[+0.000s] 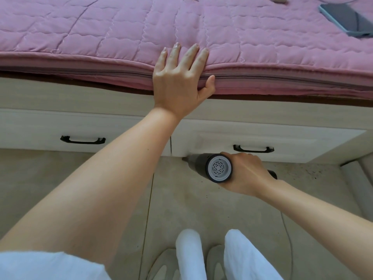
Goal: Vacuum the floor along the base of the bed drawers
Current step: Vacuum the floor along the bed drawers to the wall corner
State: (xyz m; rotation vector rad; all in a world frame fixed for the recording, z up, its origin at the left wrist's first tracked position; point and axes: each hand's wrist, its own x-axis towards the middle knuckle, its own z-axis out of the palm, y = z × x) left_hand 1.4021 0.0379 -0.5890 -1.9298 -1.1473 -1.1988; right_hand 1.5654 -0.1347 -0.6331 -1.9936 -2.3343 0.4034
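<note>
My right hand [245,172] grips a dark handheld vacuum [210,167] with a grey round rear filter cap facing me. Its nozzle tip [184,159] touches the floor at the base of the right white drawer [282,138], near the gap between the two drawers. My left hand [179,77] rests flat with straight fingers on the edge of the pink quilted mattress [101,37], thumb against its side. The left drawer [40,128] has a black handle [82,139]; the right drawer's black handle [253,148] sits just above my right hand.
Beige tiled floor [191,209] runs below the drawers, with dark specks of dirt [308,172] at the right near the bed corner. A thin cable [289,239] lies on the floor at right. A phone [347,19] lies on the mattress. My legs and slippers [214,259] are below.
</note>
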